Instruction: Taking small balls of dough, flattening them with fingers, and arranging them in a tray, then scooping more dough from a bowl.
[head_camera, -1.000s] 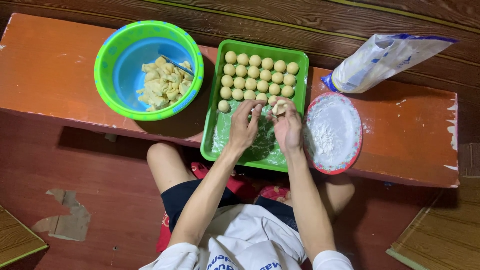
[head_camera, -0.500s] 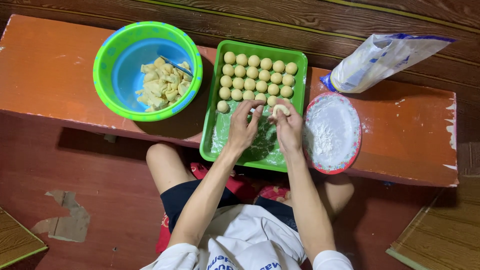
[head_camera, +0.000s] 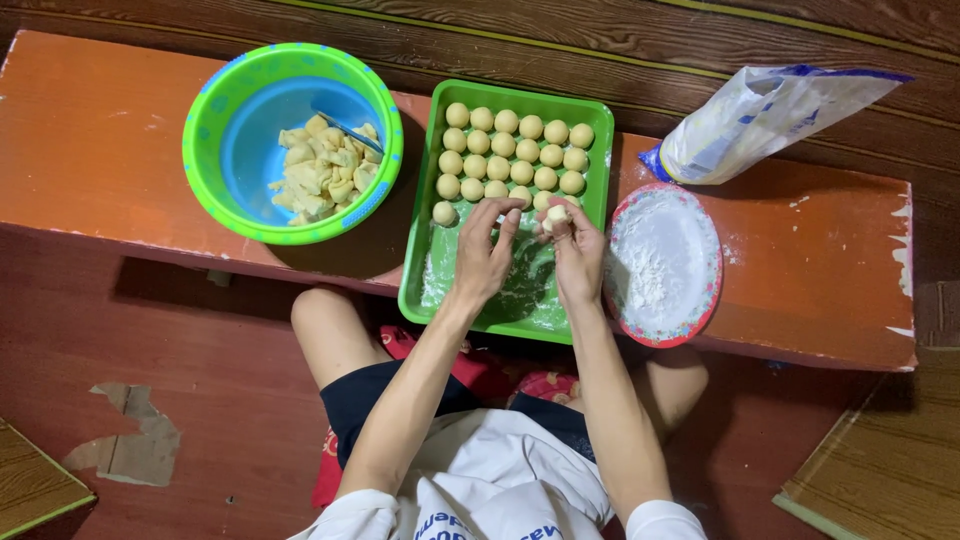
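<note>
Green plastic formed the tray (head_camera: 600, 150) straight ahead of me on the orange bench (head_camera: 100, 150), and rows of pale yellow dough balls (head_camera: 515, 150) filled its far half, the near half dusted with flour. At ten o'clock sat a green bowl (head_camera: 215, 205) with a blue inside, holding torn pieces of yellow dough (head_camera: 320, 175) and a thin utensil. At two o'clock a red-rimmed plate (head_camera: 712, 290) carried a layer of white flour (head_camera: 660, 265). My right hand (head_camera: 577, 250) was curled, its fingertips pinching one dough ball (head_camera: 556, 217) above the tray. My left hand (head_camera: 485, 255) was loosely open just beside it, fingers raised, gripping nothing. Beyond the plate, at one o'clock, a white plastic bag (head_camera: 770, 120) with blue edging lay on its side.
</note>
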